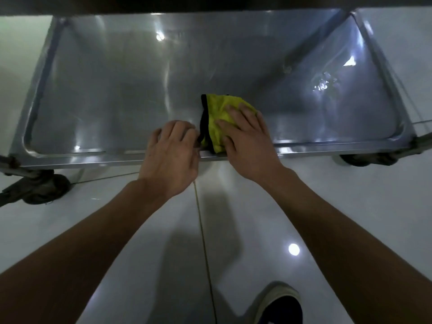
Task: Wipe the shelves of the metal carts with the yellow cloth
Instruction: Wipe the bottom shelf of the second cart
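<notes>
The yellow cloth [216,115], edged in black, lies folded on the low shelf of the metal cart [112,90], close to the shelf's front rim. My right hand [247,134] lies flat on the cloth with straight fingers pressing it down. My left hand [171,150] is just left of the cloth at the front rim, its fingers curled; the fingertips appear to pinch the cloth's black edge, though the contact is partly hidden.
An upper shelf [210,3] overhangs at the top of the view. Cart wheels stand at the front left [39,185] and front right [369,159]. Glossy white floor tiles [140,230] lie below, with my shoe [278,305] near the bottom edge.
</notes>
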Demonstrator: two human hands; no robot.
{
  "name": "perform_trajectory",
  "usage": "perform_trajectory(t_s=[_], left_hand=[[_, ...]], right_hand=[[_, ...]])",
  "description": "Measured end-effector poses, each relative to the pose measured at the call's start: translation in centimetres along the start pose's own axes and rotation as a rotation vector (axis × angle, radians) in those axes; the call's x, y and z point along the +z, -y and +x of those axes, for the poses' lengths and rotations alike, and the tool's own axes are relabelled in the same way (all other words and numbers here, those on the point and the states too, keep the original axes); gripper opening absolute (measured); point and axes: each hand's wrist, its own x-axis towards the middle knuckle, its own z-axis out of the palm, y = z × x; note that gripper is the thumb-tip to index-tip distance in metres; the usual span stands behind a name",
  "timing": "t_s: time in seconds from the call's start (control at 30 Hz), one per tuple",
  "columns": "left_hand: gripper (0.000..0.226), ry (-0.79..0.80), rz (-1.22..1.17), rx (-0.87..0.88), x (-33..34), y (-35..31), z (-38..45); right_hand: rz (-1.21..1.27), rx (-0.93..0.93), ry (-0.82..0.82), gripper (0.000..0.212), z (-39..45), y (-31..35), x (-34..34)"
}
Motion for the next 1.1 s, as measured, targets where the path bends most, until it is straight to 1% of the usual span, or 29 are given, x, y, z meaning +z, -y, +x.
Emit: perform_trajectory(t_s=[0.13,0.3,0.37,0.43,0.5,0.57,0.63,0.73,0.8,0.87,0.97,1.0,1.07,1.1], left_hand=[[0.038,-0.025,-0.061,0.016,1.0,-4.2,1.9],[0.037,0.030,-0.103,0.102,2.3,-11.2,6.1],[0.035,0.070,-0.071,0.077,3.2,-13.0,7.3],[0.031,0.108,-0.065,0.007,4.0,-13.9,7.5],[0.027,0.080,-0.100,-0.036,4.6,-13.9,7.2],[0.025,0.038,-0.117,-0.030,4.9,-13.7,6.9],[0.024,0.032,-0.129,-0.015,5.1,-13.6,7.0],[0.024,0.025,-0.145,0.018,5.2,-13.5,7.0],[0.025,0.014,-0.166,0.065,5.3,-13.1,6.7],[0.030,0.032,-0.204,0.085,5.4,-12.4,6.7],[0.036,0.103,-0.330,0.027,4.8,-11.2,7.2],[0.039,0.101,-0.346,0.007,4.4,-10.5,7.3],[0.041,0.031,-0.286,-0.038,3.3,-8.6,7.2],[0.038,-0.011,-0.239,-0.065,2.7,-7.4,6.9]], right_hand=[[0.013,0.106,-0.047,0.045,-1.8,-4.8,-1.4],[0.003,0.307,-0.061,0.046,-4.2,-12.8,-3.8],[-0.012,0.368,-0.074,0.045,-5.1,-15.8,-4.8],[-0.025,0.418,-0.112,0.046,-6.0,-18.7,-5.8],[-0.048,0.495,-0.143,0.046,-6.6,-21.6,-6.9],[-0.092,0.590,-0.124,0.045,-6.8,-24.2,-7.7],[-0.122,0.630,-0.104,0.044,-7.0,-25.8,-8.1],[-0.113,0.656,-0.145,0.044,-6.9,-26.1,-8.0],[-0.105,0.676,-0.166,0.045,-6.7,-25.3,-7.8],[-0.085,0.648,-0.152,0.045,-6.4,-23.7,-7.5],[-0.071,0.544,-0.128,0.046,-5.9,-20.6,-6.5],[-0.066,0.516,-0.118,0.046,-5.6,-19.3,-6.2],[-0.053,0.477,-0.091,0.046,-4.7,-16.6,-5.2],[-0.048,0.455,-0.078,0.045,-4.2,-15.0,-4.7]])
